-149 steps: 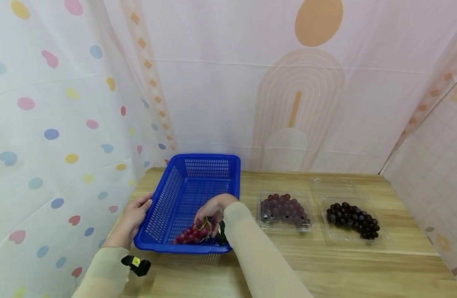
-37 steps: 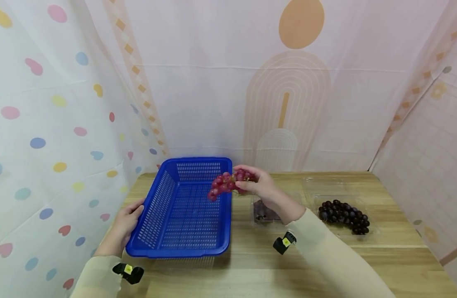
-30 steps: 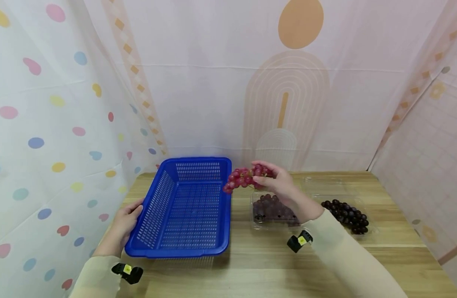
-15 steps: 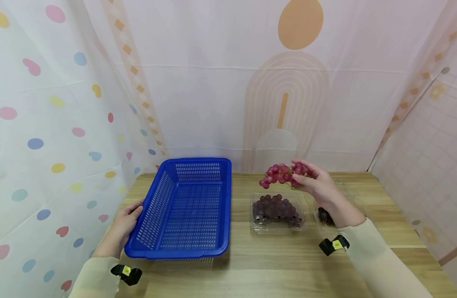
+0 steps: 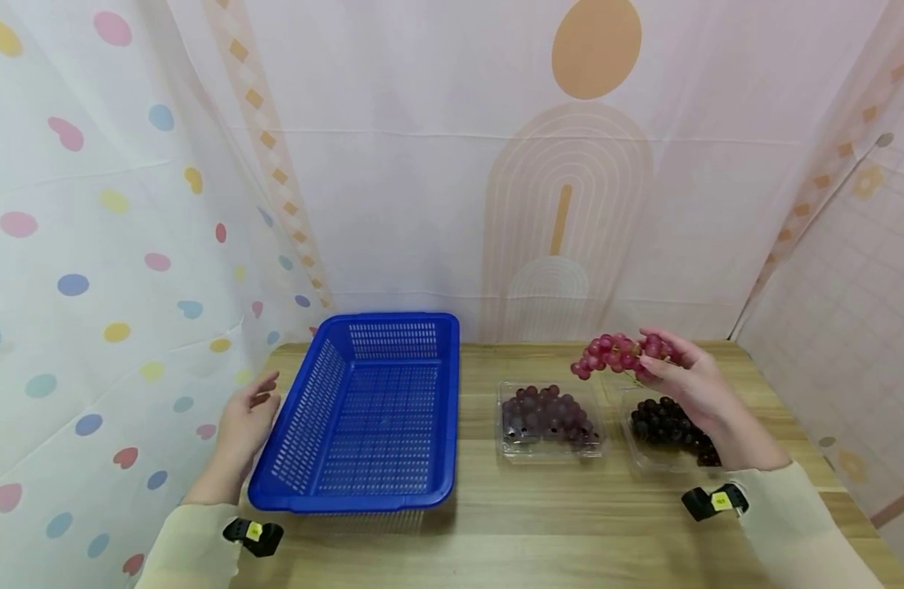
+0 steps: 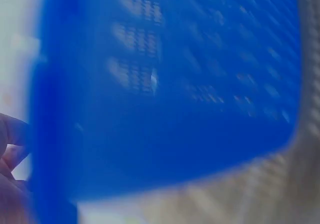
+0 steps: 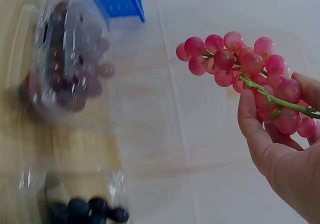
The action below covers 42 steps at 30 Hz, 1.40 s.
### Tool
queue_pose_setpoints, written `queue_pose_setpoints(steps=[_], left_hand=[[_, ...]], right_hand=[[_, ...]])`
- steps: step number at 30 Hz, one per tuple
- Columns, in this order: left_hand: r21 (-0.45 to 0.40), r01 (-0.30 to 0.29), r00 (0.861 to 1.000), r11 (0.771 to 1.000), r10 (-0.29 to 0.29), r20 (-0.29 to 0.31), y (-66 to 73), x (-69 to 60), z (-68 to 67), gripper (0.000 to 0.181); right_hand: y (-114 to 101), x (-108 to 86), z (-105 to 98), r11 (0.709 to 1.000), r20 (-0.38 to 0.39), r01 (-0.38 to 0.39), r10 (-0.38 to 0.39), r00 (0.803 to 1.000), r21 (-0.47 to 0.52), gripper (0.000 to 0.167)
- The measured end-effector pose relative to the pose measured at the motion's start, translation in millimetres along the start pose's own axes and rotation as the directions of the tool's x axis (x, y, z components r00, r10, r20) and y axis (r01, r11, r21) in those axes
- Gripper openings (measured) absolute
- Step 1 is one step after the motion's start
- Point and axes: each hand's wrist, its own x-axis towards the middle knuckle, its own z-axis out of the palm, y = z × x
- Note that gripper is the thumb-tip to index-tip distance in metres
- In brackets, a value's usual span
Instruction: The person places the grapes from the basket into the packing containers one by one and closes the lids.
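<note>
My right hand (image 5: 690, 384) holds a bunch of red grapes (image 5: 612, 354) by its stem end, above the table's right side. In the right wrist view the thumb and fingers pinch the red grapes (image 7: 252, 64) around a green stem. At the left stands a blue plastic basket (image 5: 452, 409) with slotted walls. Just outside its left wall is my left hand (image 5: 244, 427), fingers loosely bent and holding nothing. Blurred in the left wrist view, the basket wall (image 6: 140, 149) hides part of that hand (image 6: 12, 154).
A clear plastic box (image 5: 514, 452) with purple grapes (image 5: 547, 415) stands right of the basket. Farther right, below my right hand, an open clear box (image 5: 646, 462) holds black grapes (image 5: 665, 421). Curtains (image 5: 393, 204) enclose the wooden table (image 5: 525, 523) at back and sides.
The red grapes, earlier inside the basket, were lifted out and carried right, past the purple grapes, to above the black ones. My left hand has let go of the basket rim.
</note>
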Motion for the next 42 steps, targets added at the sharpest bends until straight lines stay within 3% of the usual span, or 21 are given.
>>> queue_pose_setpoints(steps=[2, 5, 8, 11, 15, 19, 24, 28, 31, 37, 42], left_hand=[[-0.018, -0.073, 0.996, 0.997, 0.072, -0.045, 15.3, -2.5, 2.9, 0.045], [-0.04, -0.164, 0.985, 0.986, 0.162, -0.053, 37.2, -7.5, 11.8, 0.044], [-0.036, -0.238, 0.971, 0.971, 0.237, -0.034, 58.4, -13.4, 25.5, 0.043], [-0.019, -0.323, 0.946, 0.946, 0.323, -0.017, 75.6, -17.7, 41.7, 0.042], [-0.045, -0.379, 0.924, 0.924, 0.38, 0.031, 93.1, -21.4, 65.9, 0.042], [-0.113, -0.372, 0.918, 0.921, 0.384, 0.102, 110.2, -26.2, 91.6, 0.043], [-0.203, -0.369, 0.897, 0.907, 0.404, 0.177, 129.7, -35.0, 129.5, 0.044], [-0.292, -0.382, 0.868, 0.877, 0.449, 0.212, 142.2, -45.8, 164.2, 0.045], [-0.343, -0.376, 0.838, 0.861, 0.474, 0.272, 152.1, -56.5, 189.8, 0.047], [-0.373, -0.289, 0.782, 0.882, 0.442, 0.439, 169.8, -79.8, 239.8, 0.053], [-0.337, -0.303, 0.756, 0.891, 0.44, 0.485, 182.4, -94.6, 274.7, 0.054]], right_hand=[[1, -4.3, -7, 1.0, -0.009, 0.001, -0.001, 1.0, -0.031, 0.038], [4, -10.7, -17, 0.998, -0.008, 0.016, -0.017, 1.0, -0.056, 0.039], [7, -16.8, -28, 0.999, -0.001, 0.023, -0.023, 1.0, -0.046, 0.04], [9, -21.9, -36, 0.999, -0.003, 0.022, -0.022, 1.0, -0.028, 0.041], [11, -27.5, -44, 1.0, -0.01, 0.017, -0.017, 1.0, -0.022, 0.041], [14, -32.4, -51, 1.0, -0.008, 0.015, -0.015, 1.0, -0.012, 0.041], [17, -39.0, -60, 0.999, -0.01, 0.032, -0.031, 0.999, 0.006, 0.042], [19, -43.6, -68, 0.998, -0.01, 0.052, -0.051, 0.999, 0.026, 0.043], [20, -45.8, -73, 0.998, 0.006, 0.057, -0.058, 0.998, 0.014, 0.044], [23, -49.0, -80, 0.998, 0.052, 0.055, -0.055, 0.997, 0.015, 0.046], [23, -51.4, -82, 1.0, 0.064, 0.029, -0.029, 0.998, -0.004, 0.046]])
